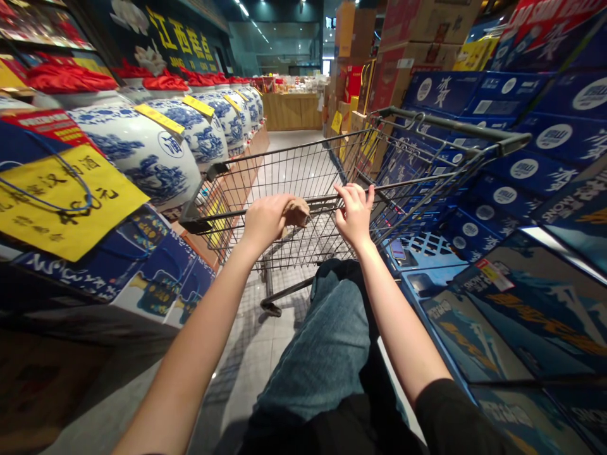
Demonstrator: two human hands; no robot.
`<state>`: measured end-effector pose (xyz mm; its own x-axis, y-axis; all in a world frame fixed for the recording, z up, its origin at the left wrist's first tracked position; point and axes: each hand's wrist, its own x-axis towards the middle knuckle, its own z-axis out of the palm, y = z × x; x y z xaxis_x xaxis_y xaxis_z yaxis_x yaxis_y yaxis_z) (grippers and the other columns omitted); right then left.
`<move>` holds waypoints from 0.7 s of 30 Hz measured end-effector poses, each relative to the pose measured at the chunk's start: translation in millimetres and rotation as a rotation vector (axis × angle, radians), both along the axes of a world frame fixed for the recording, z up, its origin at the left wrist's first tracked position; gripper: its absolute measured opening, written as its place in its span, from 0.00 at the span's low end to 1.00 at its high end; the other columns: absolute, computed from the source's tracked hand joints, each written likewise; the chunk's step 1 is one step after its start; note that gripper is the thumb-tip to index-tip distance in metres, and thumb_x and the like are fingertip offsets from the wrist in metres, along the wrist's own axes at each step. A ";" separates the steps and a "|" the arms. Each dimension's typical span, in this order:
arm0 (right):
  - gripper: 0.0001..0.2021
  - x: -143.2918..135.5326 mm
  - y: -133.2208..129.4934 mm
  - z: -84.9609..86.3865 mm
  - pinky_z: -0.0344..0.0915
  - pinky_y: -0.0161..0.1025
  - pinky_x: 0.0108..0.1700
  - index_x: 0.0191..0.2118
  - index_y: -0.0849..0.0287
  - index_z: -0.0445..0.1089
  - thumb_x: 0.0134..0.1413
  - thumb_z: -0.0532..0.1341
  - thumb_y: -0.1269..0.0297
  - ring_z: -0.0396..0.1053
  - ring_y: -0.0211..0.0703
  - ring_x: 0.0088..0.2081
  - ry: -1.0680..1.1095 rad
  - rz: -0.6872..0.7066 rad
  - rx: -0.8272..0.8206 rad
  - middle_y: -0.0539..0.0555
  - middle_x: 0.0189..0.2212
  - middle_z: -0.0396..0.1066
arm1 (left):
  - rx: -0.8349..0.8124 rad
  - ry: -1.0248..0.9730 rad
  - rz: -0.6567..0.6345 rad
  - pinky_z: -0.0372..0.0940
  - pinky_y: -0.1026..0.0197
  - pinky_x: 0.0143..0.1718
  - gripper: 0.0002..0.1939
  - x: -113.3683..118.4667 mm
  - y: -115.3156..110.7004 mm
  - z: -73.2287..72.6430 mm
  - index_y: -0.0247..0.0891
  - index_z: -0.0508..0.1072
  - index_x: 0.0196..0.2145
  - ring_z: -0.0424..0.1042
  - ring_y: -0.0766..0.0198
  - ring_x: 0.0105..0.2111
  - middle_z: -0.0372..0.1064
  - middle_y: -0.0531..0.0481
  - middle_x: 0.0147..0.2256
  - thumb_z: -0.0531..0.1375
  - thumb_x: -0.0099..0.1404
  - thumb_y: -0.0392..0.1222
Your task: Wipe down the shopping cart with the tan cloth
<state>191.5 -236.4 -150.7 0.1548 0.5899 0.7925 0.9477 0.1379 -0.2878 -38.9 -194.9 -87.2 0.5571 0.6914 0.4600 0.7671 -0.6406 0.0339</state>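
A black wire shopping cart (303, 249) stands across in front of me, with its thick push bar (455, 120) to the right. My left hand (266, 218) is closed around a crumpled brown cloth (296, 213) at the cart's near top rail. Part of the cloth is hidden behind the fingers. To the right of it, my right hand (355, 215) is at the same rail with its fingers raised and apart. Nothing shows in that hand, though whether its fingertips touch the wire I cannot tell. Inside the basket I make out only mesh and floor.
Blue-and-white porcelain jars (142, 148) with red cloth tops line the left, beside a yellow price sign (71, 199). Stacked blue cartons (512, 167) rise close on the right. A light-blue plastic crate (431, 246) holds a phone (397, 249). A tiled aisle leads to a wooden counter (291, 112).
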 end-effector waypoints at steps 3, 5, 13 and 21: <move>0.29 -0.3 -0.3 0.2 0.29 0.64 0.77 0.60 0.57 0.69 0.50 0.54 0.73 0.61 0.52 0.65 0.004 0.002 0.007 0.57 0.52 0.72 | 0.023 -0.009 0.019 0.63 0.52 0.50 0.19 -13.9 4.3 -4.1 0.40 0.73 0.54 0.74 0.48 0.52 0.78 0.42 0.50 0.54 0.67 0.34; 0.29 -0.7 -0.4 0.3 0.29 0.64 0.77 0.60 0.57 0.70 0.50 0.54 0.73 0.61 0.51 0.65 0.012 0.011 0.014 0.57 0.52 0.72 | 0.004 0.006 0.081 0.64 0.52 0.46 0.17 -18.6 7.8 -3.8 0.39 0.74 0.52 0.75 0.46 0.50 0.78 0.41 0.48 0.54 0.69 0.38; 0.29 -0.5 -0.2 0.6 0.28 0.63 0.77 0.60 0.56 0.70 0.50 0.54 0.73 0.61 0.51 0.65 0.033 0.022 0.018 0.57 0.52 0.73 | 0.023 0.002 0.033 0.62 0.49 0.53 0.23 -45.2 4.4 -7.8 0.40 0.71 0.58 0.72 0.48 0.55 0.76 0.42 0.53 0.53 0.66 0.35; 0.30 -1.0 -0.5 1.5 0.28 0.64 0.77 0.60 0.56 0.70 0.50 0.54 0.73 0.61 0.51 0.64 0.035 0.019 0.002 0.57 0.53 0.72 | -0.088 -0.015 0.218 0.65 0.53 0.46 0.20 -76.5 17.6 -0.8 0.43 0.71 0.56 0.74 0.47 0.50 0.77 0.43 0.51 0.50 0.72 0.48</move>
